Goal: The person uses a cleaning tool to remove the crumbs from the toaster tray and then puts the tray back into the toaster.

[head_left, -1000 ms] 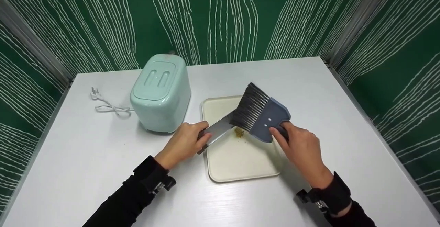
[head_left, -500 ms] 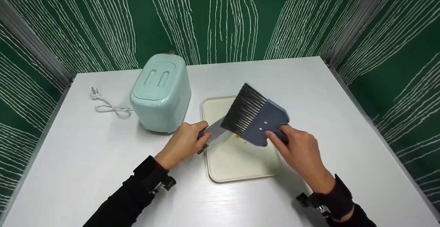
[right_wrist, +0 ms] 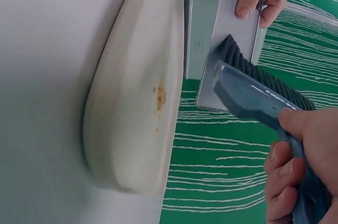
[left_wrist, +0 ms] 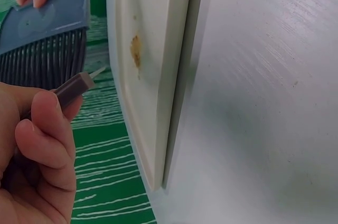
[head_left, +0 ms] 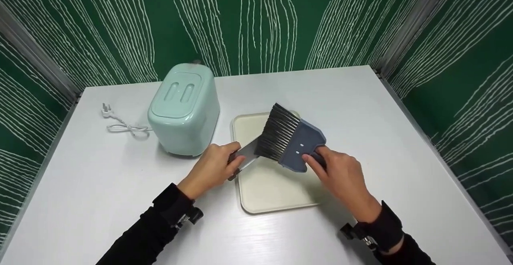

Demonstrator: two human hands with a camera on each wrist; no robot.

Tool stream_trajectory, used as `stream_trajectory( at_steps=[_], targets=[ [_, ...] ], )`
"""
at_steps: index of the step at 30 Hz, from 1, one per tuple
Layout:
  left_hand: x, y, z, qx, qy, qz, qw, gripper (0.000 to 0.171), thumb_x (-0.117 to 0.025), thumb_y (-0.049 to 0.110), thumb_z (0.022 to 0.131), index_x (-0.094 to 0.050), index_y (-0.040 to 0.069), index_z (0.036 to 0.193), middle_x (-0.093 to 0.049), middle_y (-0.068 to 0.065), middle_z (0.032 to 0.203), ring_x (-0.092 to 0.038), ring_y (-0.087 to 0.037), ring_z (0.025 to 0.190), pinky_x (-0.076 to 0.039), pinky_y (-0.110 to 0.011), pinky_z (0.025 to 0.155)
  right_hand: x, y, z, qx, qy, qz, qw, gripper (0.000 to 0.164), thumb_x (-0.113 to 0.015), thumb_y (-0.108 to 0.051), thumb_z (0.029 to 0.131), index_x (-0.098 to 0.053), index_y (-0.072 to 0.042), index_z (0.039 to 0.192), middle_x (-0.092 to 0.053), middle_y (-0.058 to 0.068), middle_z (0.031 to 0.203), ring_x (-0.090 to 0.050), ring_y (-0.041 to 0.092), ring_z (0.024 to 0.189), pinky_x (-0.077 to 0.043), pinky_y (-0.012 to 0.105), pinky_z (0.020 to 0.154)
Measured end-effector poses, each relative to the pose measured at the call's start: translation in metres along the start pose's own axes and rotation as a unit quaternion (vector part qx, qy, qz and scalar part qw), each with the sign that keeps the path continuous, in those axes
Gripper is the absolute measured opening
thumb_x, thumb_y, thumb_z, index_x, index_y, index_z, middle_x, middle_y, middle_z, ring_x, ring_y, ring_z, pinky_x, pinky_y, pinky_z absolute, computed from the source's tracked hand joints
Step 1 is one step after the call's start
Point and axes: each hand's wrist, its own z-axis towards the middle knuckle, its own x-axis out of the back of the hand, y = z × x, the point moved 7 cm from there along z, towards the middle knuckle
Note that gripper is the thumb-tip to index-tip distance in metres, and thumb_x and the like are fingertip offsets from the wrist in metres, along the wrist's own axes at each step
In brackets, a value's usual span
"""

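Note:
My left hand (head_left: 212,168) pinches the dark end of a flat metal crumb tray (right_wrist: 211,71), which is tilted above a cream serving tray (head_left: 276,193). In my right hand (head_left: 342,177) is the handle of a wide blue-grey brush (head_left: 304,142). Its dark bristles (head_left: 278,130) lie against the metal crumb tray in the right wrist view. A small pile of brown crumbs (right_wrist: 160,96) sits on the cream tray. From the head view the brush hides those crumbs and the far part of the crumb tray.
A mint-green toaster (head_left: 184,112) stands on the white table (head_left: 132,213), left of the cream tray. Its white cord and plug (head_left: 124,126) lie farther left. Green walls (head_left: 224,24) with white lines rise behind and at both sides.
My right hand has moved the brush left and slightly toward me, across the crumb tray. The left hand stays nearly still. The crumbs have become hidden behind the brush in the head view.

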Motion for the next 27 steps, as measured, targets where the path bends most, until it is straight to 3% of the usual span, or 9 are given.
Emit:
stream_trajectory(
  at_steps=[6,11,17,27],
  targets=[
    [0.002,-0.001,-0.002,-0.005,0.011,0.009,0.9999,0.020,-0.073,0.014,0.102,-0.061,0.010,0.086,-0.042,0.011,0.063,-0.048,-0.011,0.060,-0.034,-0.024,0.054,0.007,0.008,-0.002,0.005,0.012,-0.051,0.999,0.031,-0.083,-0.031,0.096,-0.067,-0.005,0.087,-0.054,0.005,0.057,-0.054,0.023,0.046,-0.041,0.038,0.044],
    [0.002,-0.001,-0.001,-0.007,0.010,0.011,0.9999,0.022,-0.072,0.014,0.102,-0.060,0.009,0.085,-0.041,0.010,0.063,-0.048,-0.012,0.060,-0.035,-0.024,0.054,0.022,0.014,0.000,0.010,0.055,-0.078,0.995,0.032,-0.083,-0.028,0.096,-0.067,-0.003,0.086,-0.059,0.011,0.058,-0.056,0.028,0.045,-0.041,0.041,0.041],
    [0.001,-0.004,0.000,0.012,0.001,0.008,0.9999,0.021,-0.072,0.015,0.102,-0.060,0.010,0.086,-0.043,0.009,0.064,-0.050,-0.013,0.061,-0.036,-0.025,0.054,0.033,0.017,0.000,0.015,0.102,-0.071,0.992,0.033,-0.086,-0.027,0.093,-0.066,-0.002,0.086,-0.059,0.011,0.060,-0.057,0.029,0.045,-0.039,0.041,0.041],
    [0.002,0.000,0.001,0.009,0.000,0.010,0.9999,0.017,-0.072,0.017,0.102,-0.063,0.008,0.090,-0.049,0.006,0.063,-0.053,-0.015,0.062,-0.041,-0.029,0.056,0.016,0.011,-0.004,0.046,0.084,-0.070,0.993,0.033,-0.086,-0.028,0.093,-0.063,-0.006,0.083,-0.055,0.005,0.059,-0.052,0.022,0.044,-0.039,0.037,0.041]
  ],
)
